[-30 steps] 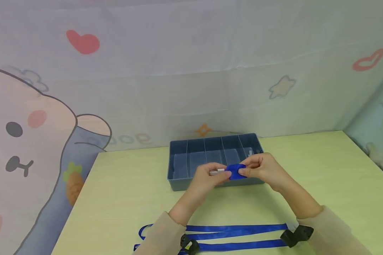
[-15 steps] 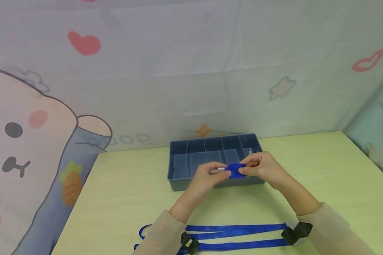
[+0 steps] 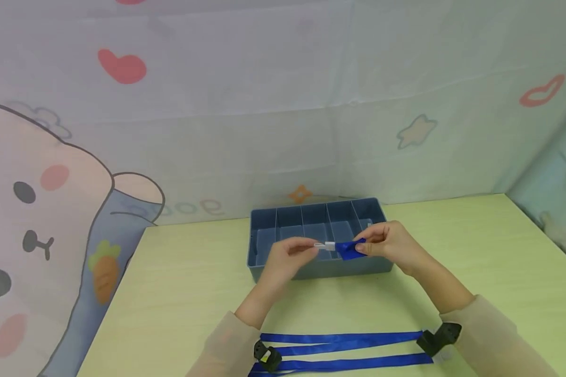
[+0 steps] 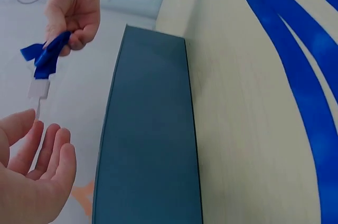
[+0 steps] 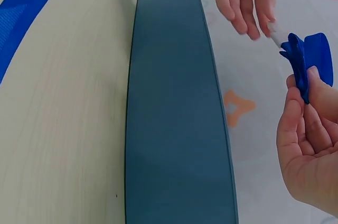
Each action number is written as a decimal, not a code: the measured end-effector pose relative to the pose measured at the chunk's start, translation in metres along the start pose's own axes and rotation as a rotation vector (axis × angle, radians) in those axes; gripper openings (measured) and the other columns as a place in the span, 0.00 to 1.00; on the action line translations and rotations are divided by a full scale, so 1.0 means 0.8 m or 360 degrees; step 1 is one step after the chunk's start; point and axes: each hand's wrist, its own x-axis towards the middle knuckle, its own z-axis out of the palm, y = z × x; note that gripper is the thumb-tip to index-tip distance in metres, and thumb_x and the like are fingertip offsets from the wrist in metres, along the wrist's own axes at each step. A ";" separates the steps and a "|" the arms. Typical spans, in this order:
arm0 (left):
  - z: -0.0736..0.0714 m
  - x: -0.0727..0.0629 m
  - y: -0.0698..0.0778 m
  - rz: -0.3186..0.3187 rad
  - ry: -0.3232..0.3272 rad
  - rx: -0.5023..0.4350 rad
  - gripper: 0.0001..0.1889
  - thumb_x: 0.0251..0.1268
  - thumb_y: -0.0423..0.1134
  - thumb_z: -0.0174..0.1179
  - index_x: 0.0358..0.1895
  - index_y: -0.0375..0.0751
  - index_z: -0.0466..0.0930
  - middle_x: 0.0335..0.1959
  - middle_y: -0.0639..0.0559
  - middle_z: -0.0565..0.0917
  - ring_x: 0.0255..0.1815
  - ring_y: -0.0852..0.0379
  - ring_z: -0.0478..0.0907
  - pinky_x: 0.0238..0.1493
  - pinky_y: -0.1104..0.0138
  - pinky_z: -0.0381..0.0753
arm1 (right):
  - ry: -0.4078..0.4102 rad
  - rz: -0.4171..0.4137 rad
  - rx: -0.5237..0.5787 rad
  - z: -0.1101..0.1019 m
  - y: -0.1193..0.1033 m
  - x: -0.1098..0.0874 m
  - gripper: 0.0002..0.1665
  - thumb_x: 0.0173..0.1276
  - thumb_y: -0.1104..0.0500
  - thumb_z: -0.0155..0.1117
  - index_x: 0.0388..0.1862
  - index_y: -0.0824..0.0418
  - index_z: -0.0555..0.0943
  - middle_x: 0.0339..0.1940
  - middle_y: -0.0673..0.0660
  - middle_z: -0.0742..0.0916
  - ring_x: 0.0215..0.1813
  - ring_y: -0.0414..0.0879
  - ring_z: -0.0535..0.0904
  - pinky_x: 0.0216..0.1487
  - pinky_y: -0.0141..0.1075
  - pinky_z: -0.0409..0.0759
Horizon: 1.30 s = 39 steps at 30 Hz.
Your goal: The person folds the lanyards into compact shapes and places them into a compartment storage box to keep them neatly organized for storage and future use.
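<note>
Over the front of the tray, both hands hold one blue lanyard (image 3: 350, 250), its ribbon folded into a small bundle. At its left end is a white clip (image 3: 330, 246) with a thin loop. My left hand (image 3: 285, 260) pinches the tip of that loop between thumb and index finger, the other fingers loosely bent in the left wrist view. With thumb and fingers, my right hand (image 3: 392, 246) grips the folded ribbon (image 5: 301, 68). The clip hangs between the hands, touched by neither palm.
A blue-grey tray (image 3: 320, 269) split into compartments stands against the patterned backdrop (image 3: 264, 131). Small white pieces are partly visible in its rightmost compartment. More blue lanyard straps (image 3: 358, 361) lie stretched across the table's front, partly under the forearms.
My left hand has slid left off the blue ribbon to the white loop's tip, baring the clip. The right hand keeps its grip and has risen slightly.
</note>
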 end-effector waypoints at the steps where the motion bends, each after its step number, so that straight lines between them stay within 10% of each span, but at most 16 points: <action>1: -0.005 0.000 -0.001 0.0018 0.0029 0.0026 0.13 0.62 0.36 0.61 0.48 0.35 0.81 0.46 0.45 0.81 0.46 0.53 0.78 0.52 0.62 0.76 | 0.0004 0.0005 -0.0010 -0.001 0.001 0.001 0.14 0.60 0.66 0.66 0.41 0.77 0.80 0.29 0.57 0.87 0.35 0.55 0.83 0.43 0.43 0.82; 21: -0.096 0.003 -0.030 0.0010 0.0847 0.0407 0.11 0.53 0.25 0.63 0.42 0.30 0.83 0.43 0.39 0.82 0.43 0.45 0.79 0.38 0.70 0.79 | 0.0139 0.0087 -0.0051 -0.028 0.016 0.017 0.18 0.63 0.64 0.64 0.45 0.78 0.78 0.28 0.50 0.86 0.32 0.47 0.82 0.39 0.41 0.82; 39: -0.109 0.004 -0.041 -0.0197 0.0721 0.0534 0.15 0.54 0.25 0.61 0.47 0.24 0.79 0.43 0.32 0.81 0.40 0.44 0.81 0.37 0.65 0.82 | 0.0264 0.0114 -0.0219 -0.026 0.029 0.037 0.16 0.62 0.63 0.65 0.44 0.75 0.80 0.29 0.53 0.85 0.32 0.51 0.80 0.37 0.38 0.81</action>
